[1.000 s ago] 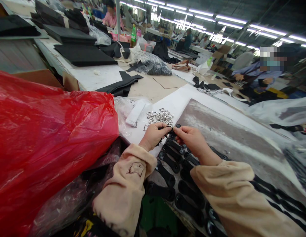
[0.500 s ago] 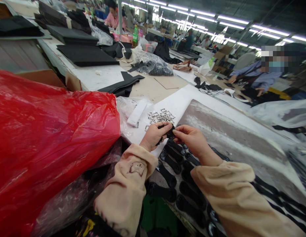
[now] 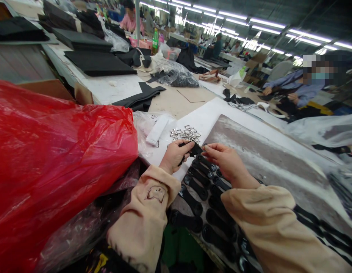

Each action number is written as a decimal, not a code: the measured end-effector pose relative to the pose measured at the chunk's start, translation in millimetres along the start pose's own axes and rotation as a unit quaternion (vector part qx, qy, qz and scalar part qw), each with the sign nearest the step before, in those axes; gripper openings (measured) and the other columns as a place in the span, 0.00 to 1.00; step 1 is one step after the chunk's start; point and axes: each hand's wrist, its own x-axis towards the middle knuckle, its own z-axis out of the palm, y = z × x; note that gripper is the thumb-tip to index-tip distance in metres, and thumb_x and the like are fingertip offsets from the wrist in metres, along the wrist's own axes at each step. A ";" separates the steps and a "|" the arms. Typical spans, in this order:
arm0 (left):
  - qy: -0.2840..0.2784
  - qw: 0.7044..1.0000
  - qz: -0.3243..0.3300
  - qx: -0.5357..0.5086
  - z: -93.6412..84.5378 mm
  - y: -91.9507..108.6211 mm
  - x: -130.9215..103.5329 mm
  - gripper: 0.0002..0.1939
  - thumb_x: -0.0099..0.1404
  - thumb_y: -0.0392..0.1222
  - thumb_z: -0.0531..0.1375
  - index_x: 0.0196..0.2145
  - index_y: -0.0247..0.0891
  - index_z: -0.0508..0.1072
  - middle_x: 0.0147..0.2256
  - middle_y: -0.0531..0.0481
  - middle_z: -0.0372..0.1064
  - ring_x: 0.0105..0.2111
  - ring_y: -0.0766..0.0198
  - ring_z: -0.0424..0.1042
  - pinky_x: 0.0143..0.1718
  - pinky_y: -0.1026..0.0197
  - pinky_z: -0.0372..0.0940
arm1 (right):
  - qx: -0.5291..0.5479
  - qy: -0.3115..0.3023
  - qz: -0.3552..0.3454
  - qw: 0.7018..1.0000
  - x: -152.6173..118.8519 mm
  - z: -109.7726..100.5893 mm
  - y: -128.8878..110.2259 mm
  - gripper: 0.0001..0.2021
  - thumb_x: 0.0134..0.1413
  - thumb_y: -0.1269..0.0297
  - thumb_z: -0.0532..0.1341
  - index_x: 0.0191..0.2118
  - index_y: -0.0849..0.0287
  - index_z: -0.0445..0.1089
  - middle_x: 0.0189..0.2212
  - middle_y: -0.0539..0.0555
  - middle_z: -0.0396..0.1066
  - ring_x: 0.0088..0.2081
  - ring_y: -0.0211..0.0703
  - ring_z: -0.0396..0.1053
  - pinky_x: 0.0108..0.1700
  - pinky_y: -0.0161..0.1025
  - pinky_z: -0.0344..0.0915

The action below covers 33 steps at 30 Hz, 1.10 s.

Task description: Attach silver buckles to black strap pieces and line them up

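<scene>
My left hand (image 3: 173, 157) is closed around a small black fabric piece (image 3: 195, 149), pinching it between thumb and fingers; part of it shows below the fingers. Just to its right, my right hand (image 3: 229, 162) has its thumb and fingertips pressed together at the piece's right end. What those fingertips hold is too small to make out. Behind my left hand lies a loose pile of silver rectangular metal buckles (image 3: 190, 132). Below both hands, several short black straps with rounded ends (image 3: 197, 177) are laid out in rows on a grey-brown board (image 3: 246, 140).
A red plastic bag (image 3: 64, 151) bulges at the left. Beside the buckles is a clear plastic bag with a white strip (image 3: 157, 130). Black sheets (image 3: 99, 63) are stacked further back. Across the table at right, a person (image 3: 303, 85) handles dark material.
My right hand has shifted slightly right, opening a small gap between the two hands and showing more of the black piece. My left hand stays nearly in place.
</scene>
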 end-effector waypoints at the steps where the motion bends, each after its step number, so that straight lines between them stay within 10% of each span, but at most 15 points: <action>1: 0.002 1.000 0.001 -0.002 0.1 0.2 0.1 0.18 0.48 0.45 0.69 0.27 0.36 0.63 0.19 0.59 0.58 0.13 0.79 0.52 0.11 0.74 0.43 | 0.002 0.002 -0.002 1.000 0.6 -2.1 0.1 0.17 0.36 0.52 0.70 0.29 0.59 0.70 0.28 0.50 0.71 0.32 0.38 0.69 0.32 0.31 0.66; 25: -0.022 1.000 -0.013 -0.002 -0.4 -0.9 -0.8 0.19 0.48 0.46 0.69 0.25 0.37 0.61 0.17 0.60 0.54 0.13 0.78 0.52 0.10 0.74 0.42 | -0.035 -0.054 -0.070 0.995 1.3 6.6 1.1 0.19 0.38 0.55 0.70 0.37 0.57 0.69 0.27 0.48 0.70 0.28 0.37 0.66 0.29 0.33 0.65; 33: -0.035 0.999 -0.021 -0.006 -1.0 -1.7 -1.5 0.19 0.49 0.46 0.68 0.25 0.37 0.60 0.17 0.60 0.53 0.13 0.78 0.51 0.10 0.74 0.41 | -0.067 -0.042 -0.074 0.994 2.7 10.4 -1.7 0.16 0.36 0.53 0.70 0.26 0.60 0.71 0.19 0.46 0.66 0.21 0.34 0.61 0.24 0.32 0.60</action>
